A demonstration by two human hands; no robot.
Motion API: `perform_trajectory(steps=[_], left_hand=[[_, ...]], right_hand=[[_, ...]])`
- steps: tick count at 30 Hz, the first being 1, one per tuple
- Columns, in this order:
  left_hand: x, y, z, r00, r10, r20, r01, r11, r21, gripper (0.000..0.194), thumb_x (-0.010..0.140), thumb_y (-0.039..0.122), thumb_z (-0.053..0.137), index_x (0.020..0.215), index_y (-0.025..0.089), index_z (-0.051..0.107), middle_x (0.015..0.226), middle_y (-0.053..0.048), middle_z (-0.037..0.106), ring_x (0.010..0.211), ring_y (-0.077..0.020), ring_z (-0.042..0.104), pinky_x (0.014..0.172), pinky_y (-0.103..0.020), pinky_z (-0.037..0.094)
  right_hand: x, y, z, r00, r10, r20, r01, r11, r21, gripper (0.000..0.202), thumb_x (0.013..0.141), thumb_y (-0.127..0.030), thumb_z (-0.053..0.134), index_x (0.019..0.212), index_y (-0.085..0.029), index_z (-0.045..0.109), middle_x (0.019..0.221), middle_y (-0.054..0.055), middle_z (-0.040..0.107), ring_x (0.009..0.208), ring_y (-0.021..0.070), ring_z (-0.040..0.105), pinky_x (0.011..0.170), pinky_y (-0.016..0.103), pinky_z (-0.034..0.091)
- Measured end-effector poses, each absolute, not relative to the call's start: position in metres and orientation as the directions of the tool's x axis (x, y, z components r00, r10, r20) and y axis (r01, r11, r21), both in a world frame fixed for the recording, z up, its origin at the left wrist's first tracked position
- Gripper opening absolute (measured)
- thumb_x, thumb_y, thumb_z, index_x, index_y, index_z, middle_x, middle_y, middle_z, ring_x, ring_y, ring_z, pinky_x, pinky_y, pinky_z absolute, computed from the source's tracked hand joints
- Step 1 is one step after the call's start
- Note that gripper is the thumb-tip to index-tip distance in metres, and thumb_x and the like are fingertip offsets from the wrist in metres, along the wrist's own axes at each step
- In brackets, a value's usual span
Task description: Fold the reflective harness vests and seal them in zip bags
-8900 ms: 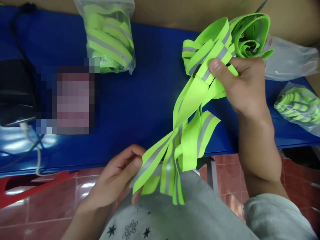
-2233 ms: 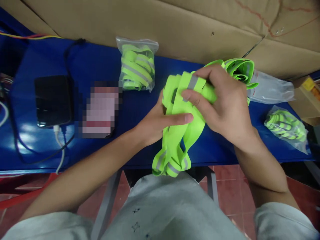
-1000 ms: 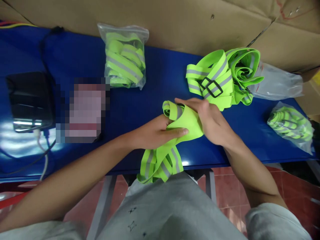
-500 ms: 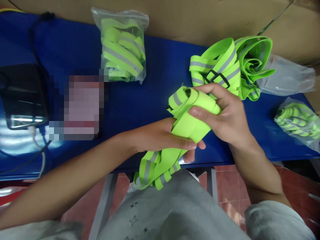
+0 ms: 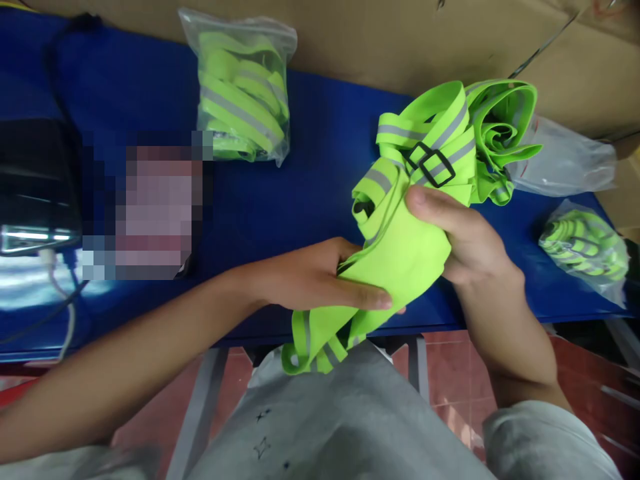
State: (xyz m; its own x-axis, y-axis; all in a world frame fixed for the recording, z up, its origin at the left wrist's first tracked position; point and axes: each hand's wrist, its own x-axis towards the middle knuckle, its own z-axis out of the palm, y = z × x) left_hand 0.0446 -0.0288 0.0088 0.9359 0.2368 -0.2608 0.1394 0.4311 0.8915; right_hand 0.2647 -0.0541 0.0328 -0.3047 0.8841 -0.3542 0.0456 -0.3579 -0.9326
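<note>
The right hand (image 5: 475,240) is clamped on the upper end of a bundle of yellow-green strap (image 5: 410,257), thumb pressed on top, the other fingers mostly hidden from me. The left hand (image 5: 315,280) pinches the same bundle lower down, its thumb laid across the strap and a fingertip peeking out from underneath. Between them they hold it slantwise over the front part of the blue table (image 5: 315,207). The bundle's top is rolled, with something dark tucked inside the roll, and its lower loops, striped in grey, dangle at the table's front edge, close to the wearer's grey shirt (image 5: 330,427).

Toward the back of the table, right of its middle, sits a loose heap of the same strap (image 5: 455,123), with black buckles (image 5: 445,162) lying on it. The held roll overlaps this heap in my line of sight; I can't tell whether they touch. Beside the heap, at the table's back right, rests a crumpled clear bag (image 5: 570,157). A plastic packet of strap (image 5: 587,250) lies at the table's right end. A zip bag filled with strap (image 5: 243,100) is at the table's back edge, left of the middle, by the brown cardboard (image 5: 370,47). On the table's left end I see a glossy black device (image 5: 37,177) and a blurred-out object (image 5: 157,207).
</note>
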Motion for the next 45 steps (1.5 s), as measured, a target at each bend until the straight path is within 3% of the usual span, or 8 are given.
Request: perform_trajectory(steps=[4,10,19,22,28,33,38,45], left_hand=[[0.044,-0.031,0.005,0.937,0.271,-0.223,0.074,0.469,0.880,0.022,0.094,0.037,0.074,0.094,0.015,0.075,0.089,-0.007,0.078,0.076,-0.0161,0.073,0.070,-0.024,0.059],[0.044,-0.027,0.008,0.894,0.411,-0.177,0.038,0.324,0.945,0.020,0.094,0.031,0.073,0.084,0.015,0.068,0.075,-0.001,0.069,0.066,-0.0105,0.063,0.061,-0.017,0.052],[0.044,-0.024,0.005,0.897,0.396,-0.195,0.053,0.341,0.939,0.016,0.092,0.031,0.075,0.088,0.016,0.077,0.086,-0.005,0.079,0.080,-0.0169,0.075,0.072,-0.024,0.060],[0.045,-0.025,0.006,0.917,0.279,-0.287,0.094,0.547,0.832,0.015,0.088,0.025,0.079,0.100,0.015,0.079,0.103,-0.010,0.082,0.096,-0.0220,0.079,0.086,-0.032,0.064],[0.048,-0.040,0.006,0.910,0.172,-0.377,0.102,0.789,0.606,0.035,0.080,0.022,0.085,0.112,0.016,0.074,0.093,-0.009,0.082,0.081,-0.0204,0.079,0.074,-0.032,0.065],[0.039,-0.030,0.011,0.889,0.255,-0.379,0.202,0.525,0.827,0.014,0.084,0.027,0.078,0.086,0.014,0.077,0.079,-0.007,0.077,0.068,-0.0177,0.071,0.059,-0.025,0.056],[0.035,-0.023,0.012,0.880,0.385,-0.277,0.180,0.269,0.946,0.020,0.090,0.036,0.075,0.085,0.016,0.074,0.080,-0.005,0.076,0.071,-0.0158,0.069,0.063,-0.023,0.055],[0.040,-0.029,0.010,0.905,0.359,-0.227,0.141,0.251,0.958,0.013,0.089,0.028,0.077,0.090,0.016,0.072,0.086,-0.002,0.077,0.078,-0.0144,0.071,0.073,-0.024,0.059]], right_hand=[[0.258,-0.055,0.029,-0.379,0.839,-0.389,0.084,-0.388,-0.918,0.049,0.097,-0.062,0.062,0.128,-0.026,0.072,0.102,0.005,0.081,0.078,0.0211,0.077,0.059,0.030,0.062],[0.252,-0.059,0.021,-0.122,0.990,-0.068,0.376,-0.018,-0.927,0.049,0.093,-0.061,0.070,0.132,-0.030,0.069,0.117,0.001,0.076,0.087,0.0152,0.073,0.068,0.026,0.060],[0.248,-0.071,0.022,-0.347,0.931,0.110,0.592,0.308,-0.745,0.075,0.088,-0.064,0.075,0.150,-0.027,0.058,0.147,0.009,0.065,0.134,0.0301,0.064,0.113,0.045,0.055],[0.245,-0.071,0.023,-0.283,0.947,0.150,0.622,0.301,-0.723,0.058,0.095,-0.056,0.069,0.145,-0.028,0.062,0.145,0.007,0.066,0.133,0.0290,0.065,0.114,0.045,0.054],[0.253,-0.068,0.037,-0.067,0.977,0.202,0.596,0.202,-0.777,0.048,0.089,-0.055,0.077,0.127,-0.027,0.071,0.126,0.005,0.074,0.116,0.0282,0.071,0.101,0.042,0.061],[0.267,-0.066,0.039,-0.021,1.000,0.022,0.292,0.027,-0.956,0.028,0.089,-0.050,0.079,0.102,-0.025,0.079,0.095,0.000,0.078,0.089,0.0211,0.076,0.078,0.034,0.063],[0.264,-0.062,0.032,-0.257,0.893,-0.369,-0.015,-0.385,-0.923,0.045,0.096,-0.058,0.066,0.117,-0.019,0.075,0.106,0.007,0.080,0.111,0.0292,0.076,0.091,0.044,0.066],[0.253,-0.059,0.026,-0.226,0.904,-0.363,-0.136,-0.399,-0.907,0.031,0.093,-0.057,0.071,0.097,-0.026,0.078,0.105,0.004,0.080,0.097,0.0278,0.078,0.083,0.042,0.068]])
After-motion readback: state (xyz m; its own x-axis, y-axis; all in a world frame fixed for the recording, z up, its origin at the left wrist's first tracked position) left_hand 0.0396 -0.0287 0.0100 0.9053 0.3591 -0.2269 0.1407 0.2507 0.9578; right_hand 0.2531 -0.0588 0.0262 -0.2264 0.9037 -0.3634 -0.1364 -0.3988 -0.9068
